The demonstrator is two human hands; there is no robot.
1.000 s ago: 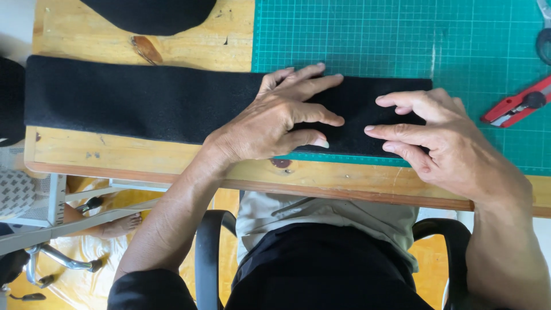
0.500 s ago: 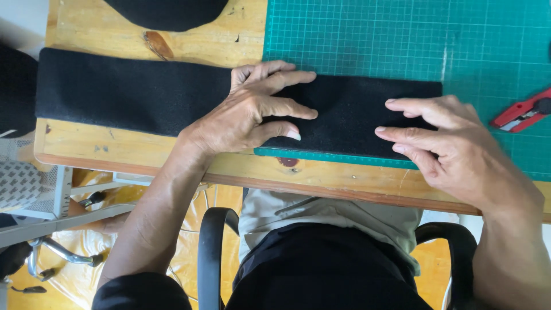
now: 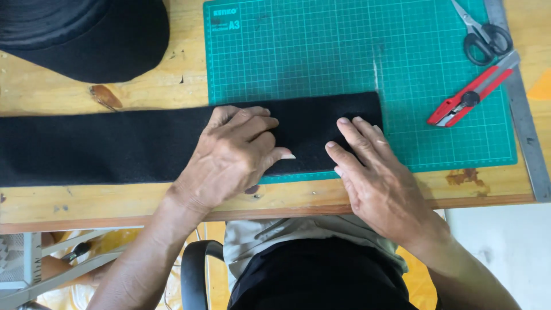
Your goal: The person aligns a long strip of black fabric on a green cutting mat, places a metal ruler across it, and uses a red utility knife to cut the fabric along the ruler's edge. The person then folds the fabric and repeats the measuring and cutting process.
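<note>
Black fabric strip flat, long axis left-right across table, right end on green cutting mat. Left hand and right hand open, palms down, pressing strip, gripping nothing.

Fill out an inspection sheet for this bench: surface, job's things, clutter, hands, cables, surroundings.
Surface: wooden table, stained near the front edge, with a green cutting mat on it.
Job's things: long black felt strip lying flat across table and mat.
Clutter: scissors, red utility knife, metal ruler, black cap.
Hands: left hand and right hand both press flat on the strip, holding nothing.
Cables: nothing seen.
Surroundings: black chair below the table edge; pale floor at right.
</note>
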